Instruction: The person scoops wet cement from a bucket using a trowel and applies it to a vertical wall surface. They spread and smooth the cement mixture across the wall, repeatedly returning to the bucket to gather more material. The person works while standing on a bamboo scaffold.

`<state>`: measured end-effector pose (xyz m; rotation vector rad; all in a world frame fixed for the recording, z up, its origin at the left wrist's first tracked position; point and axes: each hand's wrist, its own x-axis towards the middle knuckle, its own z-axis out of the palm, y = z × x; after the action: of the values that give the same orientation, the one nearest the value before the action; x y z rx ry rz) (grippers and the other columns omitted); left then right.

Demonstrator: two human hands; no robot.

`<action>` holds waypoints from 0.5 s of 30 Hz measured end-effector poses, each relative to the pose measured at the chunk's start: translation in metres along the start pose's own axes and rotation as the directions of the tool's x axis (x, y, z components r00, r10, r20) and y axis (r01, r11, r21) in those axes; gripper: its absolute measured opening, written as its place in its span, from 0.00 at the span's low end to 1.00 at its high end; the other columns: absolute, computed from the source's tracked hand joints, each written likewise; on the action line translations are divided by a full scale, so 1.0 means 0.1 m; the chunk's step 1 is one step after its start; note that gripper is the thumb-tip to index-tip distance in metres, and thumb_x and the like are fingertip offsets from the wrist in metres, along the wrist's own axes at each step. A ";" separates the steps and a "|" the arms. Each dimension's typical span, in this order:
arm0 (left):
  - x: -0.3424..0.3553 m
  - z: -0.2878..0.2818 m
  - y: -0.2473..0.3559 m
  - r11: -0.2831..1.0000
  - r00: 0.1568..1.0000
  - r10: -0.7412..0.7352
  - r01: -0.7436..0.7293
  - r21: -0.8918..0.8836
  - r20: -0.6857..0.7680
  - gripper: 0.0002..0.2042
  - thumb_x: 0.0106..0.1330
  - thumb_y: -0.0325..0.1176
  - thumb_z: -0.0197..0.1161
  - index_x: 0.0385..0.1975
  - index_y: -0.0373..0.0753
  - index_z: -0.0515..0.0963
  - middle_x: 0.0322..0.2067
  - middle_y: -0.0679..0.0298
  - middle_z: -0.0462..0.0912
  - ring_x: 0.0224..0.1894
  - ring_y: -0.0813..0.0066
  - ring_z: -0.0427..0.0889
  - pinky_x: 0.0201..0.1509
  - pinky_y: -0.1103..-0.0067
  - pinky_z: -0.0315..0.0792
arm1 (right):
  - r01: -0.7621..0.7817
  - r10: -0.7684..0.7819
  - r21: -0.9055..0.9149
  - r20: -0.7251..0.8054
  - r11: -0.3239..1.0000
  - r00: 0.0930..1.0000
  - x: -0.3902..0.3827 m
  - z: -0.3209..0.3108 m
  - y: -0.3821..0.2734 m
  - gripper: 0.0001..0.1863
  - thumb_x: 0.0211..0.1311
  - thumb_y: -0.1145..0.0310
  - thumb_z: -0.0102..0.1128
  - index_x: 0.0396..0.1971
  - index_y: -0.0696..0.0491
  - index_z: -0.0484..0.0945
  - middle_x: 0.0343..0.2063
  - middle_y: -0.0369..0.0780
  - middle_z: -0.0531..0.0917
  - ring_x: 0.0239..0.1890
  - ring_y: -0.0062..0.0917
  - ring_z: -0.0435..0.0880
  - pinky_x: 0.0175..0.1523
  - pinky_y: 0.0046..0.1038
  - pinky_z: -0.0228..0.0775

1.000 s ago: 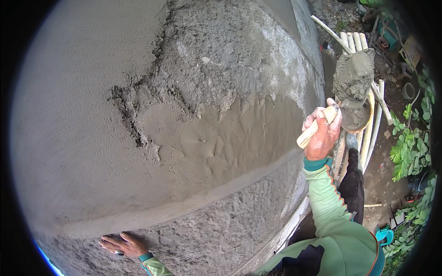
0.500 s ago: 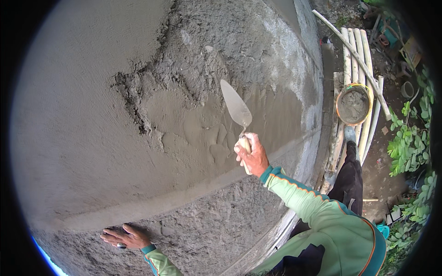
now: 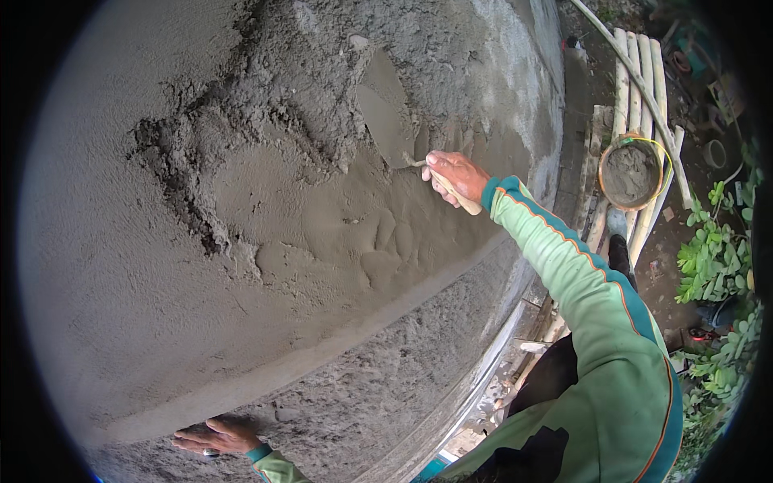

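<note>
My right hand (image 3: pixel 456 179) is wrapped round the pale wooden handle of a pointed trowel (image 3: pixel 382 109). The grey blade lies against wet mortar (image 3: pixel 322 201) on the wall, at the border between smeared mortar and the rougher patch above. My left hand (image 3: pixel 216 437) rests flat with fingers stretched on the rough wall (image 3: pixel 354 394) at the lower left, just under the edge of the plastered band. A ring shows on one of its fingers. Smoother plaster (image 3: pixel 105 266) covers the wall at the left, ending in a ragged, crumbly edge.
An orange-rimmed bucket (image 3: pixel 630 173) of grey mortar stands on a platform of pale poles (image 3: pixel 646 88) at the right. A loose pole (image 3: pixel 636 76) slants across them. My foot (image 3: pixel 617 220) is beside the bucket. Leafy plants (image 3: pixel 713 249) grow at the far right.
My right hand has moved up and slightly right, and the trowel blade has gone from standing off the wall to lying against the mortar. My left hand stays on the wall.
</note>
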<state>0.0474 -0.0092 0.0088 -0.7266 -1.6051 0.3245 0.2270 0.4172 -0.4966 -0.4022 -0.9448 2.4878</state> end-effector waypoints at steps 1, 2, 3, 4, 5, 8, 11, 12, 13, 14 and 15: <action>-0.01 0.00 -0.02 1.000 1.000 0.003 -0.003 0.002 0.003 0.49 0.70 0.77 0.31 0.80 0.43 0.49 0.80 0.51 0.43 0.82 0.48 0.38 0.80 0.47 0.43 | -0.005 0.005 -0.010 -0.001 1.000 1.000 -0.05 0.07 0.07 0.32 0.76 0.36 0.46 0.41 0.55 0.75 0.21 0.33 0.70 0.17 0.17 0.68 0.21 0.25 0.61; 0.01 0.01 -0.01 1.000 1.000 0.017 -0.017 0.007 -0.004 0.48 0.71 0.76 0.31 0.80 0.44 0.48 0.80 0.52 0.42 0.82 0.49 0.38 0.80 0.48 0.44 | 0.008 -0.008 0.001 0.007 1.000 1.000 -0.08 0.11 0.15 0.32 0.76 0.36 0.45 0.41 0.56 0.75 0.20 0.33 0.70 0.17 0.17 0.68 0.21 0.25 0.61; 0.01 0.03 0.00 1.000 1.000 0.020 -0.020 0.014 -0.003 0.48 0.71 0.76 0.31 0.80 0.44 0.48 0.80 0.52 0.42 0.82 0.50 0.38 0.80 0.48 0.44 | 0.026 -0.026 0.001 0.005 1.000 1.000 -0.10 0.14 0.24 0.32 0.77 0.36 0.45 0.41 0.56 0.75 0.20 0.33 0.69 0.17 0.17 0.68 0.21 0.25 0.61; 0.00 0.04 0.01 1.000 1.000 0.023 -0.023 0.020 -0.002 0.48 0.71 0.75 0.31 0.80 0.44 0.48 0.80 0.52 0.42 0.82 0.51 0.38 0.81 0.49 0.44 | 0.045 -0.045 0.001 0.004 0.999 0.999 -0.12 0.18 0.33 0.32 0.77 0.37 0.45 0.40 0.56 0.75 0.19 0.33 0.69 0.17 0.16 0.68 0.21 0.25 0.61; 0.00 0.03 0.02 0.999 1.000 0.027 -0.027 0.031 0.000 0.47 0.71 0.75 0.31 0.80 0.44 0.47 0.81 0.53 0.42 0.82 0.52 0.38 0.81 0.49 0.44 | 0.062 -0.062 0.004 0.006 0.998 0.998 -0.15 0.23 0.40 0.32 0.77 0.37 0.44 0.40 0.56 0.75 0.18 0.33 0.69 0.16 0.16 0.68 0.20 0.25 0.61; 0.02 0.03 0.06 0.998 1.000 0.022 -0.022 0.053 0.000 0.47 0.71 0.75 0.30 0.81 0.44 0.46 0.81 0.53 0.43 0.82 0.54 0.37 0.81 0.51 0.43 | 0.054 -0.054 -0.008 0.021 0.998 0.998 -0.22 0.36 0.61 0.32 0.76 0.35 0.45 0.40 0.55 0.75 0.20 0.33 0.70 0.18 0.16 0.68 0.23 0.23 0.63; 0.04 0.02 0.07 0.997 0.998 0.066 -0.066 0.047 -0.001 0.46 0.73 0.73 0.31 0.80 0.43 0.46 0.80 0.50 0.41 0.82 0.52 0.37 0.81 0.50 0.41 | 0.026 -0.024 -0.028 0.049 0.999 0.999 -0.30 0.48 0.82 0.29 0.78 0.38 0.43 0.40 0.52 0.75 0.19 0.32 0.68 0.20 0.16 0.68 0.27 0.26 0.63; 0.06 0.03 0.10 0.996 0.996 0.084 -0.084 0.038 -0.003 0.46 0.74 0.72 0.32 0.80 0.42 0.46 0.80 0.48 0.40 0.82 0.51 0.37 0.81 0.49 0.40 | 0.022 -0.019 -0.051 0.055 0.998 0.998 -0.33 0.52 0.91 0.29 0.78 0.37 0.43 0.40 0.52 0.75 0.19 0.31 0.68 0.21 0.16 0.68 0.27 0.26 0.63; 0.07 0.05 0.10 0.996 0.997 0.076 -0.076 0.048 -0.011 0.46 0.73 0.73 0.31 0.80 0.42 0.46 0.80 0.50 0.41 0.82 0.52 0.37 0.81 0.50 0.41 | 0.019 -0.015 -0.073 0.060 0.997 0.998 -0.37 0.53 0.99 0.29 0.78 0.37 0.43 0.40 0.52 0.75 0.20 0.31 0.69 0.21 0.16 0.68 0.28 0.26 0.64; 0.06 0.08 0.07 0.996 0.998 0.065 -0.064 0.058 -0.017 0.47 0.72 0.74 0.29 0.80 0.43 0.46 0.80 0.51 0.41 0.82 0.53 0.37 0.82 0.51 0.42 | 0.029 -0.020 -0.144 0.060 0.989 0.998 -0.43 0.55 1.05 0.29 0.77 0.38 0.44 0.40 0.52 0.75 0.19 0.36 0.72 0.20 0.25 0.72 0.31 0.33 0.68; 0.05 0.09 0.05 0.996 0.998 0.053 -0.051 0.067 -0.023 0.48 0.71 0.75 0.28 0.80 0.44 0.46 0.81 0.52 0.42 0.82 0.54 0.37 0.82 0.52 0.43 | 0.058 -0.041 -0.241 0.073 0.969 0.996 -0.51 0.53 1.13 0.29 0.76 0.38 0.45 0.41 0.53 0.75 0.20 0.38 0.73 0.22 0.30 0.74 0.32 0.36 0.69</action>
<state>0.0403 -0.0006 0.0085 -0.7198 -1.5466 0.4037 0.2141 0.2871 -0.5302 -0.3679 -1.2779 2.3608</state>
